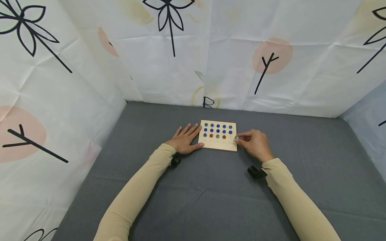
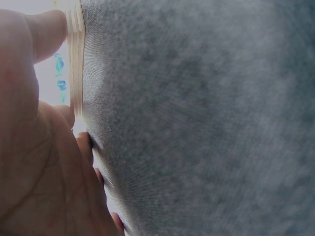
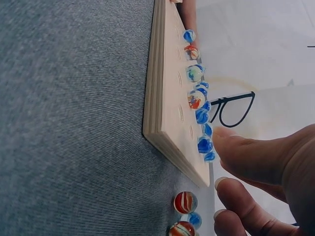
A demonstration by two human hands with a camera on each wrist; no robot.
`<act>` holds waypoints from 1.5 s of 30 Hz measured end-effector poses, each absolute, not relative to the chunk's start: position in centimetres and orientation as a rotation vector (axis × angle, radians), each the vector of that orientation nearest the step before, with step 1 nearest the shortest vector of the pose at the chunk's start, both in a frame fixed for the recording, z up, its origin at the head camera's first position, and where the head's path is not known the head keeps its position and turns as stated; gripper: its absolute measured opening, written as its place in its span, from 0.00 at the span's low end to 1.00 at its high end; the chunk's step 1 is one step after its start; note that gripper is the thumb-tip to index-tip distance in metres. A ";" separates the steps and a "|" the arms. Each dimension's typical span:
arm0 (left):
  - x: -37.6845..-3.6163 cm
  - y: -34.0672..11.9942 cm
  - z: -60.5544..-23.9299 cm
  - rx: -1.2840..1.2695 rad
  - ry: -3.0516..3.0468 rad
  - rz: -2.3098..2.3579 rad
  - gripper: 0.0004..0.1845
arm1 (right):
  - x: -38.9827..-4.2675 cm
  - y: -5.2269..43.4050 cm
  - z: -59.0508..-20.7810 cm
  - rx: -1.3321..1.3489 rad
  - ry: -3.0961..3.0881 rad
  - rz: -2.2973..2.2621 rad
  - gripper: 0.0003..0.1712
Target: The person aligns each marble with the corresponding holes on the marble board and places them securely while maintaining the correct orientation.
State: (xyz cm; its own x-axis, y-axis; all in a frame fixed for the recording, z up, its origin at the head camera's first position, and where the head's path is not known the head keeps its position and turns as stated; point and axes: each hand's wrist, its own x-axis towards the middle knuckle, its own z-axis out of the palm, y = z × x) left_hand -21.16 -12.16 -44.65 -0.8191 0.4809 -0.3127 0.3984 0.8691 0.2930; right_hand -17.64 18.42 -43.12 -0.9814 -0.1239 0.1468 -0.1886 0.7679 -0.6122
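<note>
A light wooden board with rows of round hollows lies on the grey cloth. Its two far rows hold blue marbles; the third has a blue, two reddish and one green marble, with a bare hollow at its right end. The nearest row is bare. My left hand lies flat with fingers spread, its thumb on the near left corner and fingertips at the left edge. At the right edge, my right hand pinches a greenish glass marble between thumb and index finger; the thumb hides it in the right wrist view.
Right of the board, loose marbles rest on the cloth: a red-striped marble, a blue marble and another red-striped marble. My right hand covers that spot in the head view. A patterned white fabric wall stands behind the table.
</note>
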 end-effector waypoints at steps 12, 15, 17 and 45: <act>-21.1 -12.2 -44.6 0.652 2.660 0.303 0.45 | -18.5 17.8 -42.9 0.248 -2.885 1.006 0.13; -21.2 -12.2 -44.7 0.652 2.659 0.304 0.45 | -18.6 17.6 -42.8 0.247 -2.893 1.013 0.13; -21.3 -12.2 -44.9 0.647 2.657 0.308 0.45 | -18.7 17.5 -42.8 0.241 -2.902 1.018 0.13; -21.2 -12.2 -44.8 0.646 2.648 0.333 0.44 | -19.2 16.8 -43.4 0.265 -2.969 0.965 0.15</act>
